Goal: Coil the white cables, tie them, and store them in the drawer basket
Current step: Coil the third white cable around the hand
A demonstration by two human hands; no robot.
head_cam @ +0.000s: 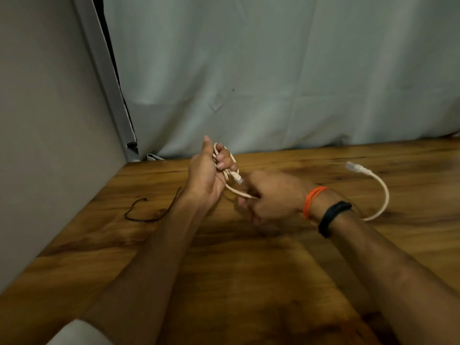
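Between the hands, above the wooden table (249, 270), runs a white cable (378, 188): left hand (206, 175) grips its coiled loops, right hand (271, 197) pinches the strand; its free end trails right of the right hand.

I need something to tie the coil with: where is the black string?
The black string lies on the wooden table, left of the left forearm, near the wall.

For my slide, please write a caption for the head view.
Left hand holds white cable coils; right hand feeds it.
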